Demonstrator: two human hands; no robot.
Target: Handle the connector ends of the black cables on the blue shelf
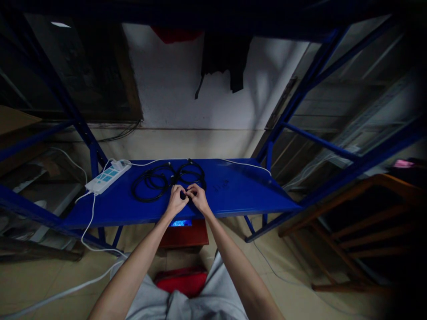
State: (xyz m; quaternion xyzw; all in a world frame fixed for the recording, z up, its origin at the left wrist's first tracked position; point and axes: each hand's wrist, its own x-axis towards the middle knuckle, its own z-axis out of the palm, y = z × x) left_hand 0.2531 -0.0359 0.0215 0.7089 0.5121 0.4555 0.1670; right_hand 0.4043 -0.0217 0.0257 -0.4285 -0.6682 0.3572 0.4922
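Observation:
Two coils of black cable lie side by side on a blue metal shelf [247, 186], the left coil [140, 195] spread wider than the right coil [203, 171]. Just in front of them, near the shelf's front edge, my left hand [176, 201] and my right hand [199, 198] meet. Both are closed, thumbs and fingers pinched, with the fingertips almost touching. Something small and dark may be between them, but it is too small to make out. Part of the cable near the fingers is hidden by my hands. Several thin dark pieces [220, 184] lie right of the coils.
A white power strip [108, 178] sits at the shelf's left end, its white cord [87, 229] hanging over the front. Blue uprights [271, 153] frame the shelf. Below is a reddish-brown stool [183, 238] with a lit screen [181, 223]. A wooden chair [367, 226] stands at right.

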